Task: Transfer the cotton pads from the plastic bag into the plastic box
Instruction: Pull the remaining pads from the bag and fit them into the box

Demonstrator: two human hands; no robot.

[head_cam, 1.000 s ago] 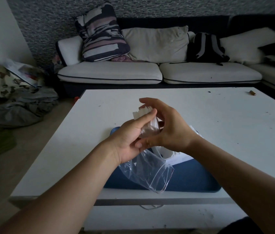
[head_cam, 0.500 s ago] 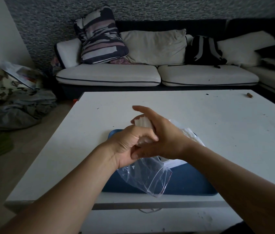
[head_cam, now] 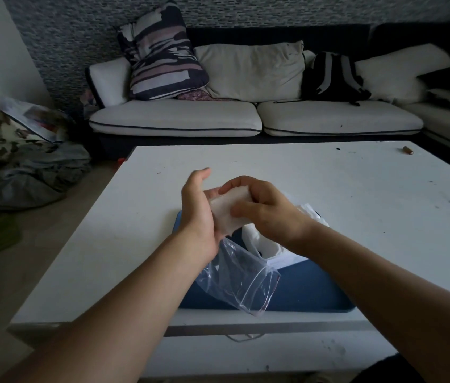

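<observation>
Indoors, both hands (head_cam: 229,211) grip cotton pads (head_cam: 228,210) above a white table (head_cam: 329,189) facing a sofa (head_cam: 177,120).

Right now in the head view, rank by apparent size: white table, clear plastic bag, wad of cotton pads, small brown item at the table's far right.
1. white table
2. clear plastic bag
3. wad of cotton pads, partly hidden by both hands
4. small brown item

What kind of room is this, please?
Most likely a home living room: a sofa with cushions, a low white table, and a backpack left on the sofa.
</observation>
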